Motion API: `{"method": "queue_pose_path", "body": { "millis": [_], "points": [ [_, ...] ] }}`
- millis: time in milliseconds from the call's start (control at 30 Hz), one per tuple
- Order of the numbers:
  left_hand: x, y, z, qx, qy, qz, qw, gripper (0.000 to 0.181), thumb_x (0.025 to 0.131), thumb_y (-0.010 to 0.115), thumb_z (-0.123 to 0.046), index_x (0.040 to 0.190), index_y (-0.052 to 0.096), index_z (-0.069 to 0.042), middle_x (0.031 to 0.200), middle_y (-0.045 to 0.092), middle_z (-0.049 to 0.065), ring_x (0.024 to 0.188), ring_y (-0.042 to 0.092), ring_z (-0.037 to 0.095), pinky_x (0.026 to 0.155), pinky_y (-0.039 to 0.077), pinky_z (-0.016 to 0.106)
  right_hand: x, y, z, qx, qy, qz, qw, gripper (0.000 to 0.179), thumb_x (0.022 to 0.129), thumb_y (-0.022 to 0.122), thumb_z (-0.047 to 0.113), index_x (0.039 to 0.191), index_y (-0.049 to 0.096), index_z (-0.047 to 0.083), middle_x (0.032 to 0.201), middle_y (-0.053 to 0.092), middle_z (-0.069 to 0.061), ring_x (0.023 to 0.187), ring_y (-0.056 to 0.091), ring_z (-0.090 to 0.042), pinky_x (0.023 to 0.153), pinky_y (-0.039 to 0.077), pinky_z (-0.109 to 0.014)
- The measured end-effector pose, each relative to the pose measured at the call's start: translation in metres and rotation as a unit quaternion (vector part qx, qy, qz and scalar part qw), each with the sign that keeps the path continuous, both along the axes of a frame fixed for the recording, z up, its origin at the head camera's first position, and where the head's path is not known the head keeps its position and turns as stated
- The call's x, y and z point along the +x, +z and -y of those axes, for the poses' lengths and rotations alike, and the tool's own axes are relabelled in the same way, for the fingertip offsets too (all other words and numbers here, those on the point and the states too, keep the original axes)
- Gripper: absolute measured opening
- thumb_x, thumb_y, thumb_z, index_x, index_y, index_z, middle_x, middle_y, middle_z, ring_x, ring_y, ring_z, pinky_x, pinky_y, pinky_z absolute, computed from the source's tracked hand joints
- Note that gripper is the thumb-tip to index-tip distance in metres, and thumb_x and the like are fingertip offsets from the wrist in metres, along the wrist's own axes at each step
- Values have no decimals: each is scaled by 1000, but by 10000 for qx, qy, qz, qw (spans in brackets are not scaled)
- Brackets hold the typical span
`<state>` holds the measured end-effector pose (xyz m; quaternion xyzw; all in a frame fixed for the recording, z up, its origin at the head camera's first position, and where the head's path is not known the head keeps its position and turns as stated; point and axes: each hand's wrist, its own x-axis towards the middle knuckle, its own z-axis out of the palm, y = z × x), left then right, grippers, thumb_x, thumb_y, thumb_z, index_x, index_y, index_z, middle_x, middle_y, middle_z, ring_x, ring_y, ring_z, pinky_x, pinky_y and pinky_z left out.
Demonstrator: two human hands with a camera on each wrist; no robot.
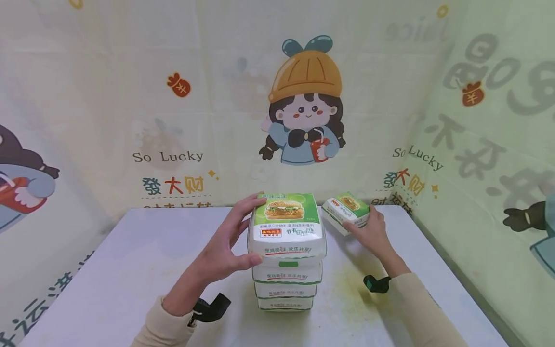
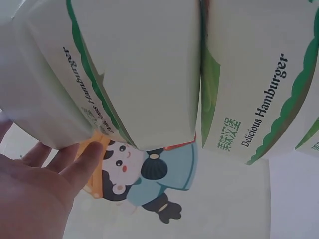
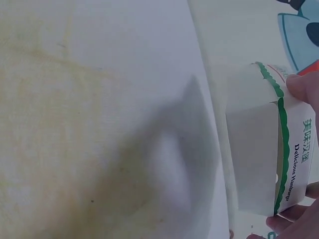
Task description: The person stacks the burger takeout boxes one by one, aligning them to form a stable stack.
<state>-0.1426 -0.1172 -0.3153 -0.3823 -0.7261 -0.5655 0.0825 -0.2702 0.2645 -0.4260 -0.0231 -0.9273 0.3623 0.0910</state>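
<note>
Several burger boxes stand stacked near the middle of the table, white with green scalloped edges. My left hand (image 1: 225, 241) grips the top burger box (image 1: 288, 224) from its left side, thumb at the front corner and fingers along the back edge. In the left wrist view, the left hand's fingertips (image 2: 89, 154) meet the box's side, and "Delicious Hamburger" lettering (image 2: 264, 99) runs along a box lower in the stack. To the right of the stack, my right hand (image 1: 370, 231) holds another closed burger box (image 1: 347, 210), tilted and raised above the table.
The white table (image 1: 165, 270) carries yellowish stains (image 1: 353, 289) on its right side. A printed cloth (image 1: 230, 106) with cartoon figures and lettering hangs behind the table and along both sides. Each wrist wears a black strap mount (image 1: 212, 308).
</note>
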Motion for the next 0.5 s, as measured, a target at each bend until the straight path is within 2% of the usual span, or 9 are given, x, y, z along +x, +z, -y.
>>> {"method": "queue_pose_path", "body": {
  "millis": [167,367,500],
  "points": [
    [1,0,1,-47,48,-79,9999,85,82,78,-34,153,33,-23,165,17,3,151,19,17,119,33,41,1,9,0,-79,113,-297,9995,103,85,72,43,153,13,-7,144,29,-37,130,34,-48,107,35,-64],
    [1,-2,2,-42,-18,-201,9998,84,82,78,-33,152,34,-19,166,14,5,152,17,20,119,34,38,4,20,2,-177,191,-370,9990,105,86,72,42,155,8,-5,148,26,-35,133,32,-46,110,33,-63],
    [1,-2,1,-47,-79,-291,9995,76,79,79,-22,146,43,-16,166,13,4,151,20,25,117,32,55,6,25,5,-190,224,-335,9990,108,86,72,43,156,4,-3,154,21,-33,138,29,-46,113,30,-64]
  ]
}}
